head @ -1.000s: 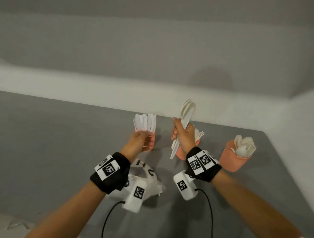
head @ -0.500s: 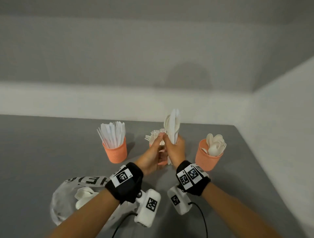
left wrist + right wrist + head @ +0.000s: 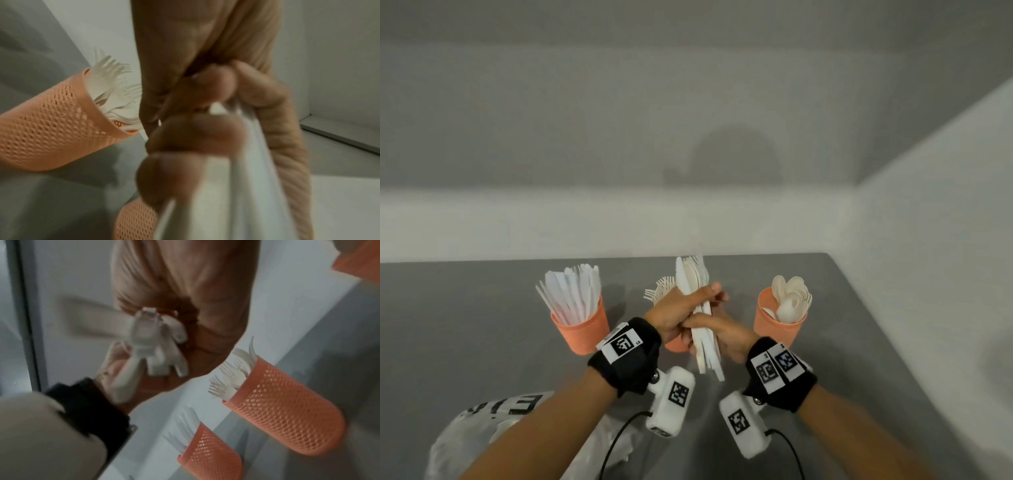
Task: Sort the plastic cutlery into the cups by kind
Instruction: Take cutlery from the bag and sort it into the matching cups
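Both hands hold one bundle of white plastic cutlery upright above the table, in front of the middle cup. My left hand wraps its fingers round the bundle's upper half. My right hand grips it lower down, with the handles sticking out below. Three orange mesh cups stand in a row: the knife cup on the left, the fork cup mostly hidden behind my hands, and the spoon cup on the right. The left wrist view shows curled fingers on the white cutlery.
A crumpled clear plastic bag with black lettering lies at the near left on the grey table. White walls close the table at the back and on the right. Camera cables hang under both wrists.
My left hand left the knife cup, came to the bundle in my right hand and closed round it. The bundle now sits lower, in front of the fork cup.
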Action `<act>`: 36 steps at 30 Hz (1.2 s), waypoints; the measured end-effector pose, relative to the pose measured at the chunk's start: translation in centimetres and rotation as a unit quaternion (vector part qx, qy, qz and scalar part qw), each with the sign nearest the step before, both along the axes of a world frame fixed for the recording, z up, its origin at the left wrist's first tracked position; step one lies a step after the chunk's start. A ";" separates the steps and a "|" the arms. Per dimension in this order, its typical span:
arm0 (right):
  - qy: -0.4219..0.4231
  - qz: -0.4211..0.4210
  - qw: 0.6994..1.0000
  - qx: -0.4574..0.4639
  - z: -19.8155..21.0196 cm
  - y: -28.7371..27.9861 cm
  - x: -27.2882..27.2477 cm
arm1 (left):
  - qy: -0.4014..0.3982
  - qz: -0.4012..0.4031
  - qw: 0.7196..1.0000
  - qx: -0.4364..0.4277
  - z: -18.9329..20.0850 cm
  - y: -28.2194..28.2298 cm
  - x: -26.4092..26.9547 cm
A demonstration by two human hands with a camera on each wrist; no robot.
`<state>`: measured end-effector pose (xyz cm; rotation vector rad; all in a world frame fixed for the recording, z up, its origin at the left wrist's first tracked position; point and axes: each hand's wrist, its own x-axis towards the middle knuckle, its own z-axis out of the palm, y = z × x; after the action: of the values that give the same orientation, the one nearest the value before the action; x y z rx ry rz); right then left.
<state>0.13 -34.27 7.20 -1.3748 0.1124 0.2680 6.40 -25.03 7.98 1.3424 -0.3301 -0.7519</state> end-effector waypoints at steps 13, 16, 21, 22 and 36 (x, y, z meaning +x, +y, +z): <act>-0.010 -0.147 0.988 0.048 -2.1 -0.9 0.9 | -0.043 0.099 0.991 0.082 -0.6 0.1 0.7; -0.015 -0.133 0.991 -0.013 -2.6 -1.1 0.7 | -0.056 0.135 0.983 0.114 -1.0 -0.2 0.5; -0.044 -0.117 0.989 -0.078 -3.2 -1.1 0.4 | -0.061 0.149 0.975 0.153 -0.9 -0.2 0.8; -0.044 -0.122 0.989 -0.077 -3.2 -1.1 0.4 | -0.063 0.167 0.972 0.152 -0.9 -0.1 1.0; -0.090 -0.226 0.918 -0.314 -5.7 -1.0 1.2 | -0.246 0.237 0.931 0.128 -1.1 -1.4 0.7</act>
<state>1.31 -35.31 1.46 -1.9521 0.3814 -0.3152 7.14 -26.38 6.85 1.7711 -0.2882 -0.0412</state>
